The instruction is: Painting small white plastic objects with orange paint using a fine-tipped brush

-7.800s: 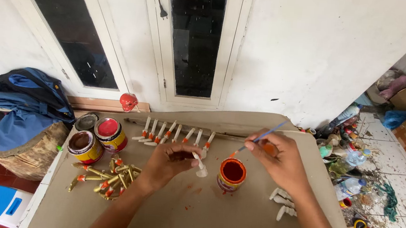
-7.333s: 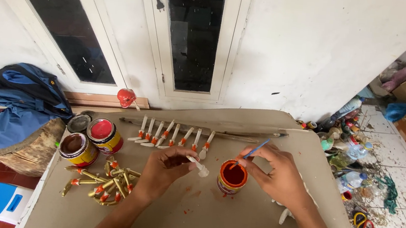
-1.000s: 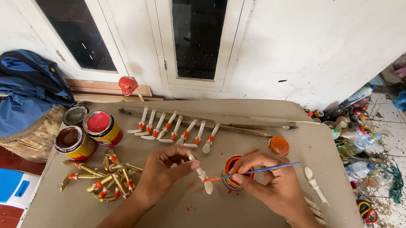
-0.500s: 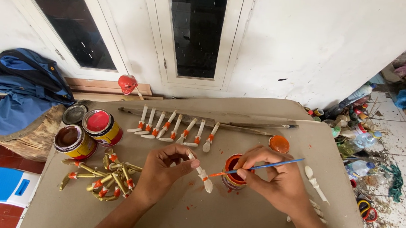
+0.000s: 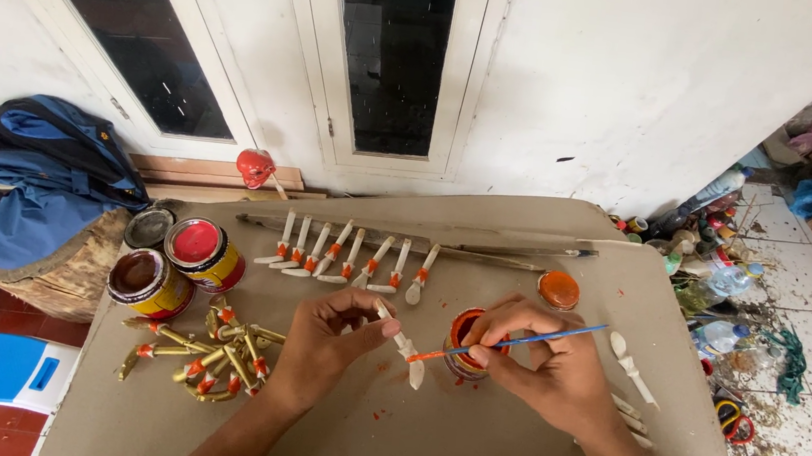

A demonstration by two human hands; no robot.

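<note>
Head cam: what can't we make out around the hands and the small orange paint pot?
- Orange paint pot: mostly hidden by the right hand; paint level cannot be read.
- Brush tip: too small to tell if it touches the white piece held by the left hand.
- Unpainted white pieces: some lie partly under the right forearm, count unclear.
- Both forearms: cut off by the bottom edge.

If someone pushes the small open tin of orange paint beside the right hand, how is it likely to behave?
The small open tin of orange paint would probably slide rather than roll, since it stands upright on the flat brown board. With its lid off, a hard push might spill paint. It looks small, so likely light and easy to tip.
</note>
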